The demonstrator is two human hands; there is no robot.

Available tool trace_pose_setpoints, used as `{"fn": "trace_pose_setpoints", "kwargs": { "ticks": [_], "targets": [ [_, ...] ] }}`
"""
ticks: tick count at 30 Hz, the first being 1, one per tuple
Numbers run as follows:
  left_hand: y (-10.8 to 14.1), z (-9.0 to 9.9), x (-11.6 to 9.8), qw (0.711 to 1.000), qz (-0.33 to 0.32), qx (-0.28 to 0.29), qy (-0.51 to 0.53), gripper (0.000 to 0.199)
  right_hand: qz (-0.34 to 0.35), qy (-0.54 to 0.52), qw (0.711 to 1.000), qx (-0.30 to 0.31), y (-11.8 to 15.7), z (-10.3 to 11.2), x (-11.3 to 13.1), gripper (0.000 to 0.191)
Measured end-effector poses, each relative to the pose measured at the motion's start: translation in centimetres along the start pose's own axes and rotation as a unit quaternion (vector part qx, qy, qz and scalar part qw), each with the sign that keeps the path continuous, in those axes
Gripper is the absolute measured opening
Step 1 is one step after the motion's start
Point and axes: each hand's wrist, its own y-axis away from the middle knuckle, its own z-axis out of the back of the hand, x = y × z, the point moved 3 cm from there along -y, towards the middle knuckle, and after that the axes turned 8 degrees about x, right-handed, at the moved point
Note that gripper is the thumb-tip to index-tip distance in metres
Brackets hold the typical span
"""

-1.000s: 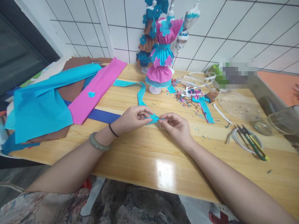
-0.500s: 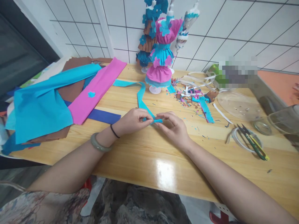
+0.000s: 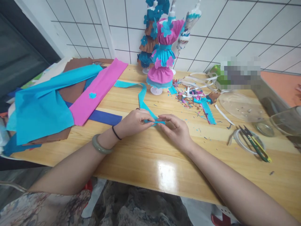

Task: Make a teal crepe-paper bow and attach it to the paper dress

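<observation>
Left hand in close, its grip pinching the folded near end of the turquoise strip! Right hand just beside it, thumb and fingertips at that same end; whether that grip is pressed tight, I can't tell. Beyond both grips the strip bends away over the bench, and behind stands the frilled pink-and-turquoise figure. Pink cloth left of the grips, snips well off to the right.

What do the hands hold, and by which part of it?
The light-blue strip: the left hand and right hand hold it at its near end.
</observation>
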Motion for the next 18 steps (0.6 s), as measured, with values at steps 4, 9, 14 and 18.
{"fn": "trace_pose_setpoints", "kwargs": {
  "ticks": [4, 9, 14, 18],
  "targets": [
    [0.01, -0.1, 0.04, 1.0, 0.0, 0.002, -0.004, 0.014, 0.003, 0.008, 1.0, 0.001, 0.0, -0.01, 0.03, 0.019],
    [-0.03, 0.02, 0.18, 1.0, 0.003, -0.011, 0.01, 0.013, 0.003, 0.017, 1.0, -0.008, 0.05, 0.15, 0.03, 0.016],
    [-0.1, 0.1, 0.16, 1.0, -0.003, -0.006, 0.013, 0.015, 0.008, 0.006, 1.0, -0.004, -0.02, 0.01, 0.15, 0.018],
    [-0.08, -0.08, 0.15, 1.0, 0.012, 0.005, -0.004, 0.014, 0.01, 0.001, 1.0, 0.013, -0.1, -0.24, 0.22, 0.019]
  ]
}}
